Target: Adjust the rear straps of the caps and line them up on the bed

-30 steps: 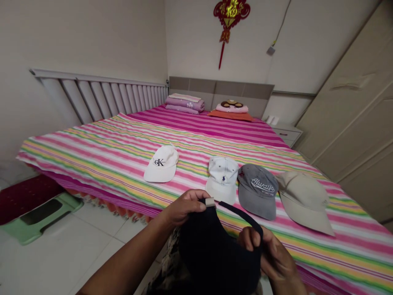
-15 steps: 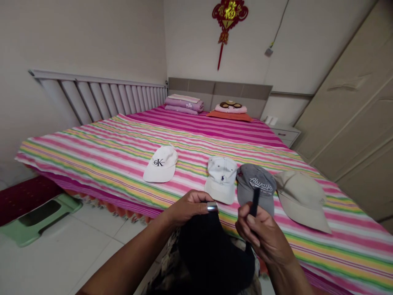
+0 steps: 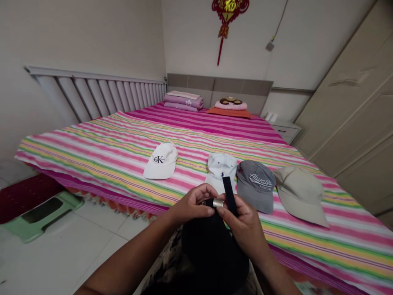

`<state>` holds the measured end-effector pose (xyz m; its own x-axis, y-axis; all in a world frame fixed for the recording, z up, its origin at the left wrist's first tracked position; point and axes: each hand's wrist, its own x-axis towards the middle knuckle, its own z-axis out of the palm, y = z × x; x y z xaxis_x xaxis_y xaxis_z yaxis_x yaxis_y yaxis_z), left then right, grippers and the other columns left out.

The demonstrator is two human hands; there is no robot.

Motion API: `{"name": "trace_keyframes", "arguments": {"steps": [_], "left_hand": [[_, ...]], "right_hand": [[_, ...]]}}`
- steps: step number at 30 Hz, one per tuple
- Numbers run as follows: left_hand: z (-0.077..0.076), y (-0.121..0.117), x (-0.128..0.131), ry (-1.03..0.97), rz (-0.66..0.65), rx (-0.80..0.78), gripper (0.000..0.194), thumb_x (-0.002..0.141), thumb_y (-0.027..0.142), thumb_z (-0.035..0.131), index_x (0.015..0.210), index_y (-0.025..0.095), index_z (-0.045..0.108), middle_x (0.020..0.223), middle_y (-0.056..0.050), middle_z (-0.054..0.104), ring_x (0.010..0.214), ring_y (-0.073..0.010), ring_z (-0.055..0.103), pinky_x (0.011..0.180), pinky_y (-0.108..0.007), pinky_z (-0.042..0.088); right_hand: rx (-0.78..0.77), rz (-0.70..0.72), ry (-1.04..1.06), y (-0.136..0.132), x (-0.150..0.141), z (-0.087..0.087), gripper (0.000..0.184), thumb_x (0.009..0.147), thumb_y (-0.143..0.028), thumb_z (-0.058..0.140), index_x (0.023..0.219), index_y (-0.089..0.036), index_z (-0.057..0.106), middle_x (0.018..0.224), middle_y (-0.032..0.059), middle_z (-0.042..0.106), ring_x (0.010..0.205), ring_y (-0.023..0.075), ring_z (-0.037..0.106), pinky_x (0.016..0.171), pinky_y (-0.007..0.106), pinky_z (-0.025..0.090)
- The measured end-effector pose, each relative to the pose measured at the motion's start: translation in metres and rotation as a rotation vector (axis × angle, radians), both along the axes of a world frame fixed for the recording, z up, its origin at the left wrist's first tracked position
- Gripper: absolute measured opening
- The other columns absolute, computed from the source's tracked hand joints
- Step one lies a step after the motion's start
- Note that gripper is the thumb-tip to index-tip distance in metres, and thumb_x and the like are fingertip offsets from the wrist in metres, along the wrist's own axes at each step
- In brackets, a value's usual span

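Note:
A black cap (image 3: 211, 250) lies over my lap, its back strap up toward the bed. My left hand (image 3: 196, 205) pinches the short strap end beside a silver metal buckle (image 3: 218, 203). From the other side my right hand (image 3: 244, 221) grips the long black strap (image 3: 229, 192), whose free end sticks up past the fingers, and its thumb touches the buckle. Whether the strap runs through the buckle is hard to see. Just beyond my hands a pale cap with a small dark logo (image 3: 221, 164) is partly covered by the strap.
On the striped bedspread (image 3: 101, 143) are a white cap (image 3: 161, 162), a grey cap (image 3: 255, 184) and a beige cap (image 3: 302, 194). Folded bedding (image 3: 184, 101) sits near the headboard (image 3: 190, 84). A green stool (image 3: 46, 219) stands on the floor at left.
My right hand has moved left, bringing the long strap up to the buckle beside my left hand. The strap now leans the other way, and the view has tilted slightly down.

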<state>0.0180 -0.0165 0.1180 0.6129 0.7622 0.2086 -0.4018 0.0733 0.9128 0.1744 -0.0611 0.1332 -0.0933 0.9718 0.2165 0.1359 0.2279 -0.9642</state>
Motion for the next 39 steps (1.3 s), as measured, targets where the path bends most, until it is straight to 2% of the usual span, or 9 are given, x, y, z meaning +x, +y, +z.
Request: {"name": "trace_keyframes", "arguments": {"steps": [2,4,7,10,15,19,23,30,39], "left_hand": [[-0.001,-0.001,0.001,0.011,0.065,0.090,0.042,0.059,0.020,0.075,0.097,0.016,0.059,0.091,-0.006,0.065,0.084,-0.0153,0.060,0.075,-0.025,0.043],[-0.002,-0.001,0.002,0.047,0.182,0.119,0.038,0.060,0.018,0.074,0.095,0.015,0.061,0.092,-0.007,0.067,0.084,-0.0164,0.062,0.076,-0.026,0.045],[-0.003,-0.002,0.003,0.104,0.322,0.104,0.031,0.060,0.020,0.074,0.089,0.013,0.066,0.089,-0.008,0.069,0.082,-0.0174,0.063,0.075,-0.028,0.046],[-0.002,0.000,-0.001,0.124,0.375,0.066,0.030,0.057,0.022,0.075,0.084,0.013,0.069,0.081,-0.006,0.069,0.074,-0.0157,0.062,0.070,-0.026,0.046],[-0.001,0.001,-0.006,0.047,0.336,-0.095,0.029,0.055,0.022,0.077,0.083,0.015,0.071,0.073,-0.003,0.068,0.064,-0.0109,0.060,0.063,-0.021,0.044],[0.001,-0.001,-0.003,-0.055,0.272,-0.148,0.027,0.056,0.024,0.077,0.081,0.015,0.070,0.069,-0.003,0.068,0.062,-0.0107,0.060,0.063,-0.021,0.044],[0.006,-0.004,0.001,-0.147,0.262,-0.147,0.029,0.055,0.027,0.078,0.080,0.014,0.070,0.068,-0.004,0.068,0.066,-0.0127,0.061,0.068,-0.024,0.044],[0.007,-0.006,0.004,-0.201,0.277,-0.222,0.033,0.050,0.029,0.080,0.076,0.012,0.071,0.067,-0.003,0.067,0.064,-0.0116,0.059,0.068,-0.023,0.043],[0.000,-0.005,0.002,-0.224,0.264,-0.301,0.035,0.048,0.028,0.081,0.078,0.013,0.071,0.071,-0.003,0.067,0.066,-0.0114,0.059,0.067,-0.022,0.043]], "right_hand": [[-0.053,0.001,0.069,0.001,-0.001,-0.001,0.029,0.071,-0.038,0.064,0.089,-0.017,0.059,0.063,-0.0027,0.051,0.055,0.0110,0.046,0.050,0.022,0.035],[-0.129,0.039,0.153,0.003,-0.001,-0.002,0.032,0.070,-0.041,0.065,0.090,-0.016,0.059,0.060,-0.0036,0.051,0.048,0.0087,0.042,0.045,0.021,0.032],[-0.234,0.140,0.341,0.007,0.002,-0.003,0.034,0.076,-0.048,0.056,0.087,-0.016,0.060,0.052,-0.0051,0.049,0.035,0.0045,0.028,0.038,0.020,0.026],[-0.264,0.165,0.507,0.014,0.010,-0.002,0.031,0.078,-0.047,0.054,0.082,-0.016,0.061,0.054,-0.0030,0.054,0.034,0.0036,0.029,0.040,0.020,0.028],[-0.334,0.192,0.485,0.018,0.029,0.006,0.024,0.067,-0.038,0.068,0.067,-0.015,0.060,0.055,-0.0015,0.053,0.042,0.0065,0.042,0.041,0.019,0.029],[-0.347,0.202,0.409,0.012,0.030,0.009,0.025,0.064,-0.037,0.070,0.064,-0.014,0.060,0.039,-0.0072,0.038,0.036,0.0032,0.027,0.038,0.018,0.018],[-0.381,0.172,0.443,0.008,0.021,0.009,0.031,0.058,-0.039,0.074,0.056,-0.014,0.055,0.039,-0.0093,0.031,0.037,0.0019,0.019,0.037,0.018,0.011],[-0.439,0.166,0.600,0.010,0.005,0.004,0.030,0.059,-0.034,0.074,0.056,-0.017,0.048,0.041,-0.0108,0.028,0.037,0.0021,0.016,0.035,0.017,0.013],[-0.481,0.181,0.613,0.010,-0.004,0.003,0.030,0.060,-0.031,0.072,0.055,-0.017,0.045,0.041,-0.0103,0.030,0.037,0.0021,0.017,0.035,0.015,0.014]]}}
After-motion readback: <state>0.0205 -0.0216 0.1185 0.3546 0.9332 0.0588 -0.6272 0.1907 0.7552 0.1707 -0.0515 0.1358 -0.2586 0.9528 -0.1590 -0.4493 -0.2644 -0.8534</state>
